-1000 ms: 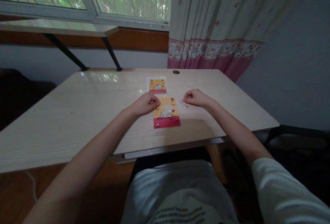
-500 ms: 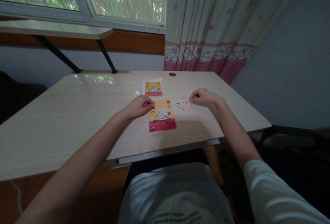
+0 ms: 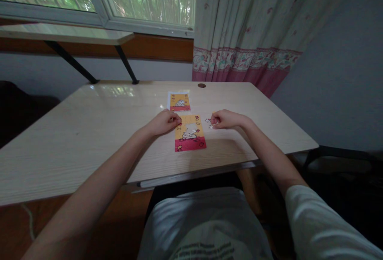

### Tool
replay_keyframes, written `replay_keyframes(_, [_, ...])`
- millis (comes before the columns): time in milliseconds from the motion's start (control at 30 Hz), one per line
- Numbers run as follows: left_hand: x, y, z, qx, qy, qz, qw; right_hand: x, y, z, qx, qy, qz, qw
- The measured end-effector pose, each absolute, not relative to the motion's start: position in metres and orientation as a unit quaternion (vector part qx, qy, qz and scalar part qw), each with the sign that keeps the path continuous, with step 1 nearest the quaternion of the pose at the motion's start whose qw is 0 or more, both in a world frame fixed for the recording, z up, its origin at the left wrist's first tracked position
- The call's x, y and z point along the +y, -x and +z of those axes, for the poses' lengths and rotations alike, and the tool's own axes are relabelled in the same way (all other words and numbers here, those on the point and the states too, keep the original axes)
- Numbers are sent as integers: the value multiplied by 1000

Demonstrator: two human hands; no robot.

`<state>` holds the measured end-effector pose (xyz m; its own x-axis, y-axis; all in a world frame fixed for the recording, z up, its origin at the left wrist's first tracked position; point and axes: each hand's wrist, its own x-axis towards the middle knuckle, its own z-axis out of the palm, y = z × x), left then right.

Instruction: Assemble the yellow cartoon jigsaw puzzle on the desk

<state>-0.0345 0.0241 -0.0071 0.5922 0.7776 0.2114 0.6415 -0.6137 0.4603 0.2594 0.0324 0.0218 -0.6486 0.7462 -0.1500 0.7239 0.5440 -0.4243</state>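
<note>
On the desk lies a yellow and red jigsaw puzzle (image 3: 190,143) showing a white cartoon animal, with a grey gap in its upper middle. My left hand (image 3: 166,122) is closed at the puzzle's upper left edge, fingertips touching it. Just right of the puzzle, my right hand (image 3: 224,119) is closed low over the loose puzzle pieces (image 3: 208,121), partly covering them. Whatever is between its fingertips is hidden. Behind the puzzle lies a smaller picture card (image 3: 179,103) with the same design.
The pale wooden desk (image 3: 98,132) has a round cable hole (image 3: 202,86) near its back edge. A raised shelf (image 3: 89,35) on black supports stands at the back left. A patterned curtain (image 3: 239,60) hangs behind the desk, beside the window.
My right hand has moved left and slightly closer to me, from beside the loose pieces to over them. My left hand stays at the puzzle's edge. The view has shifted slightly.
</note>
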Motion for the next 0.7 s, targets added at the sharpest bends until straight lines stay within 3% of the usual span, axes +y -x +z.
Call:
replay_keyframes(267, [24,34,-7,416,-870,192,182,30,-257,21,-852,396,338,57])
replay_keyframes(467, [21,34,-5,423,-875,191,136,23,-233,16,-803,356,455,151])
replay_keyframes(700, [21,36,-7,408,-897,158,64,17,-195,-10,-803,349,433,215])
